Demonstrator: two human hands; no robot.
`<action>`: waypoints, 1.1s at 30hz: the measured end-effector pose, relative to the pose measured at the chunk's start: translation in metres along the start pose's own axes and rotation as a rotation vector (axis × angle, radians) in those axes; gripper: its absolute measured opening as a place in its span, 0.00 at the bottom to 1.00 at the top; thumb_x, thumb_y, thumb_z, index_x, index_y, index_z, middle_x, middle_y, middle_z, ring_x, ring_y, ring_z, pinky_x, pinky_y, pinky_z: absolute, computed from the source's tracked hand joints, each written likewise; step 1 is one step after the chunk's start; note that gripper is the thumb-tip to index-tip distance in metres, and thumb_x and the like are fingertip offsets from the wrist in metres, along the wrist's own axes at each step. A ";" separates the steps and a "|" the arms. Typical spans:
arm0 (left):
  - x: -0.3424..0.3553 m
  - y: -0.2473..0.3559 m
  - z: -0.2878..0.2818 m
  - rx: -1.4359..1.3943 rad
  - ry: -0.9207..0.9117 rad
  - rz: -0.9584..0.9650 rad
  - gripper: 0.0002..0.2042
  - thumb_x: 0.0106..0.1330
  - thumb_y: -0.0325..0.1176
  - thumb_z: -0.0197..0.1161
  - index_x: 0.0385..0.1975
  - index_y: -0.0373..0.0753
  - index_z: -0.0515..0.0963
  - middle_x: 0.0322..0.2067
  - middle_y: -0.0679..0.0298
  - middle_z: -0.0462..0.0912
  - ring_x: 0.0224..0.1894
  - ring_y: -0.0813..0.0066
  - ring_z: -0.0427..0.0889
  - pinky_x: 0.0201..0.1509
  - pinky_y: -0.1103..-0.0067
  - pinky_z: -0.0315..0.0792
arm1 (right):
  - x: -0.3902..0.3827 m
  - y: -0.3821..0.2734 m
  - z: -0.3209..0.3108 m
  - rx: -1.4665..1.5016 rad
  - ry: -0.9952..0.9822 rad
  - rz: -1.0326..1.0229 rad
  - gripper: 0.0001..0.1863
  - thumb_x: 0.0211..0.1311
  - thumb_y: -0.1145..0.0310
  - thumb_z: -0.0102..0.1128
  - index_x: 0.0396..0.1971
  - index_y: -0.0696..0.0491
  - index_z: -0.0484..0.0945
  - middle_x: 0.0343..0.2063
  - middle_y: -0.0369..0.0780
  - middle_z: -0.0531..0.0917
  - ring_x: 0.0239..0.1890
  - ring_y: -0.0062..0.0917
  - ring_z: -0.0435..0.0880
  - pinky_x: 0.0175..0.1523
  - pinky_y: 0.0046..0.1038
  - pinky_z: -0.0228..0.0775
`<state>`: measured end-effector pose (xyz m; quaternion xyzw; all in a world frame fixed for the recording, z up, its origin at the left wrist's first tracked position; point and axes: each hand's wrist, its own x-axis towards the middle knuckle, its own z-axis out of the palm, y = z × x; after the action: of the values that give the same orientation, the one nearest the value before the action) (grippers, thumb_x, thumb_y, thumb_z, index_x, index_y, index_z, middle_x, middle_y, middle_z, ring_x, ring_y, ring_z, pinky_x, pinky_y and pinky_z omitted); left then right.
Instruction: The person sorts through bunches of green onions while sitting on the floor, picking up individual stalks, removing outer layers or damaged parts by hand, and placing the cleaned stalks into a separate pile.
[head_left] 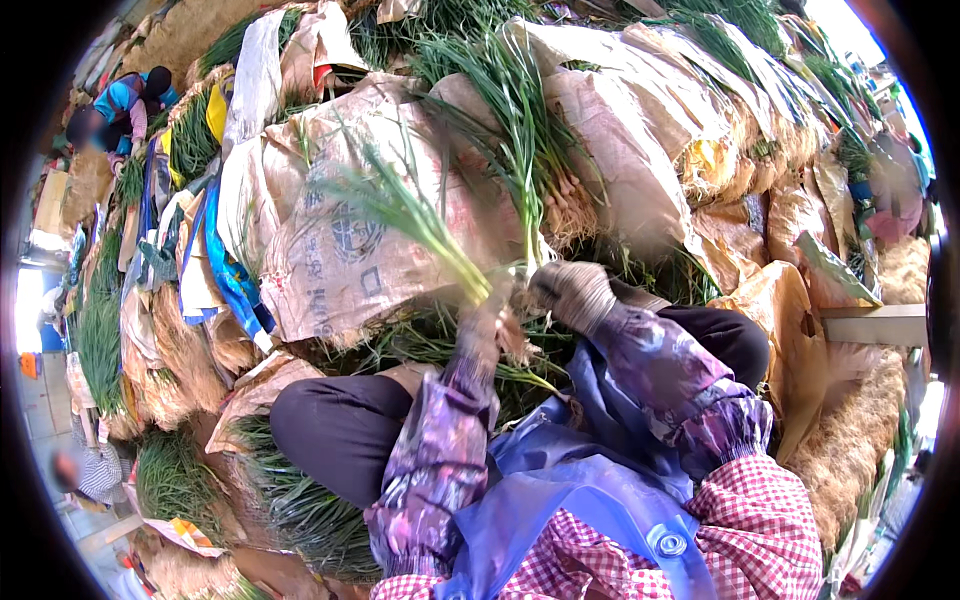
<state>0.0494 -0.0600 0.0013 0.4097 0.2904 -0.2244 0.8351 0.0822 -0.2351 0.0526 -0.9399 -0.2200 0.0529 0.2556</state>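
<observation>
My left hand (482, 322), smeared by motion, is closed round a small bunch of green onions (425, 232); their leaves fan up and left. Pale bulbs and roots (516, 340) stick out below that hand. Just to the right, my gloved right hand (578, 292) has its fingers curled at the white lower end of a green onion stalk (533, 225), whose leaves run upward. Its fingertips are partly hidden. Beyond it, more green onions with roots (568, 205) lie on the sacks. Loose green leaves (440, 335) lie under my hands, between my bent knees.
A printed woven sack (345, 215) covers the heap ahead. Rooted green onion bundles lie on the left (100, 330) and right (860, 420). A brown sack (785, 340) stands beside my right knee, near a pale board (875, 325). Another person (120, 110) works at the far left.
</observation>
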 end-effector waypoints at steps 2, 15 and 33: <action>0.031 -0.008 -0.005 0.177 0.183 0.075 0.08 0.61 0.31 0.60 0.39 0.38 0.74 0.30 0.64 0.78 0.29 0.74 0.77 0.30 0.78 0.76 | -0.005 -0.020 0.012 0.246 -0.082 -0.016 0.06 0.50 0.67 0.63 0.27 0.51 0.78 0.24 0.41 0.79 0.29 0.33 0.80 0.36 0.28 0.73; -0.011 -0.022 -0.010 -0.093 -0.184 -0.006 0.13 0.62 0.32 0.59 0.43 0.34 0.71 0.22 0.65 0.74 0.20 0.76 0.74 0.19 0.81 0.71 | 0.027 0.034 0.047 1.229 0.283 0.719 0.11 0.55 0.62 0.64 0.28 0.55 0.80 0.17 0.32 0.76 0.15 0.13 0.69 0.21 0.18 0.61; -0.060 -0.022 -0.019 -0.608 -0.635 -0.244 0.15 0.64 0.32 0.51 0.48 0.34 0.67 0.24 0.63 0.71 0.22 0.74 0.68 0.23 0.78 0.63 | 0.019 -0.006 0.065 2.021 -0.125 0.806 0.13 0.63 0.54 0.54 0.26 0.47 0.71 0.13 0.27 0.67 0.10 0.13 0.60 0.16 0.18 0.48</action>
<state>-0.0137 -0.0489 0.0199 0.0195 0.1189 -0.3403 0.9326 0.0829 -0.1924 -0.0003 -0.2944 0.2368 0.3371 0.8623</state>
